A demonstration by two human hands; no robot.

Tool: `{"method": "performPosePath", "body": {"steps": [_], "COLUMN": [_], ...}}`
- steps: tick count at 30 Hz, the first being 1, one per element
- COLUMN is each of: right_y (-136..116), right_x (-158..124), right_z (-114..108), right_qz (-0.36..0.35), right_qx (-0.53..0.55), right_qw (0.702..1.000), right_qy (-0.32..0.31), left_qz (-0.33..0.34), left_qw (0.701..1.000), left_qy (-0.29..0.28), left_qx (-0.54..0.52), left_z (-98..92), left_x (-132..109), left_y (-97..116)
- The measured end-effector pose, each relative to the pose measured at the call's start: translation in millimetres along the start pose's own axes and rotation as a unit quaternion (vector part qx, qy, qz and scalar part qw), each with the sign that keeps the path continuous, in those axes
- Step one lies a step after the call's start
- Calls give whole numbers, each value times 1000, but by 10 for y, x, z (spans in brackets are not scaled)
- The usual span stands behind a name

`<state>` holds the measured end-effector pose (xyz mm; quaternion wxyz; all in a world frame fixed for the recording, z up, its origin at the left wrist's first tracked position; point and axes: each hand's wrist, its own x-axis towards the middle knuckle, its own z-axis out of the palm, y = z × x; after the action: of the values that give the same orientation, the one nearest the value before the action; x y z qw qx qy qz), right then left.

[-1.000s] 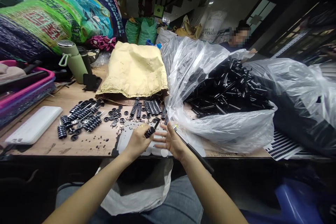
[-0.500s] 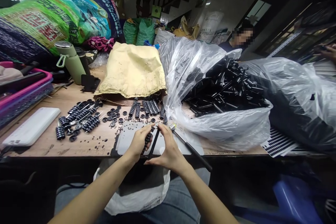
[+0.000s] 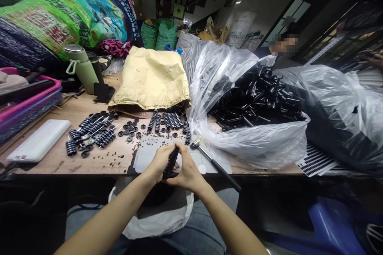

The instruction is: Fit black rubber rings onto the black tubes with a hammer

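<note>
My left hand (image 3: 160, 162) is closed around a black ribbed roller strip (image 3: 167, 168), held tilted over the front edge of the table. My right hand (image 3: 189, 169) pinches a narrow black plastic bar (image 3: 174, 158) between thumb and fingers, its thumb at the lower end. The bar lies along the strip, touching it or nearly so; fingers hide the exact fit. Just right of my hands a hammer (image 3: 217, 165) with a black handle rests on a pale sheet (image 3: 146, 161), its handle sticking out past the edge. Behind stand several ribbed roller stacks (image 3: 172, 120).
Loose black wheels (image 3: 129, 128) and rollers on metal pins (image 3: 106, 137) lie left, near a white power bank (image 3: 38, 140). A clear plastic bag (image 3: 254, 145) of black parts (image 3: 257, 103) is at right. Behind are a yellow sack (image 3: 152, 79) and green bottle (image 3: 83, 71). A person (image 3: 284, 46) sits beyond.
My hands have come closer together. The black bar, held apart from the ribbed strip before, now lies against or right beside it. The hammer stays on the sheet.
</note>
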<state>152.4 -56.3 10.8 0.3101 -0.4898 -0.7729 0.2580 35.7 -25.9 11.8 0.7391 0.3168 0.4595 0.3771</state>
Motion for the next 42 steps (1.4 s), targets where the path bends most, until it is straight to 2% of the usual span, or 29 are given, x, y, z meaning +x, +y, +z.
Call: {"method": "performPosePath", "body": {"steps": [2,4,5,7,9,11,13,16,17,18,21,24,26,30,31,35,37,39,42], "right_y": [59,135,177,265,359,475,622,837,874,878,687,364,225,140,106,-157,-257,-270,-192], "right_x": [-8,-13,-17,-34,-82,-173,-299,-490,-540,-579,-645,-681,-700,-678,-656,-544,-495,-458,-422], "right_z": [75,163,207,275,281,189,2,-349,-453,-538,-658,-585,-476,-353,-365,-415,-337,-194,-23], "right_qz": [6,20,32,65,88,93,123,223,247,262,272,263,258,288,287,214,166,148,164], "right_qx": [-11,-34,-51,-88,-121,-164,-244,-389,-412,-412,-296,-167,-161,-233,-235,-154,-130,-173,-266], "right_qw": [1000,998,996,990,986,980,959,887,870,867,912,941,941,928,928,957,970,971,949], "right_qy": [18,48,66,90,79,61,79,114,110,99,81,133,148,34,29,119,123,67,-46], "left_qz": [43,153,220,323,362,372,389,422,431,439,453,460,458,437,430,407,398,391,396], "left_qw": [996,965,930,830,734,654,591,536,523,511,487,481,478,467,466,491,507,513,513], "left_qy": [2,22,37,55,45,23,5,-15,-21,-26,-28,-8,7,20,24,26,15,5,-5], "left_qx": [73,210,292,450,573,658,707,731,735,739,746,747,750,768,773,769,765,764,762], "left_z": [-39,-73,-86,-100,-105,-120,-163,-277,-317,-351,-402,-394,-380,-324,-296,-143,-87,-67,-73], "left_x": [28,57,73,107,140,163,178,204,215,226,245,233,218,188,178,131,121,133,197], "left_y": [-66,-169,-233,-368,-478,-533,-524,-438,-406,-379,-345,-364,-386,-458,-488,-636,-708,-761,-766]}}
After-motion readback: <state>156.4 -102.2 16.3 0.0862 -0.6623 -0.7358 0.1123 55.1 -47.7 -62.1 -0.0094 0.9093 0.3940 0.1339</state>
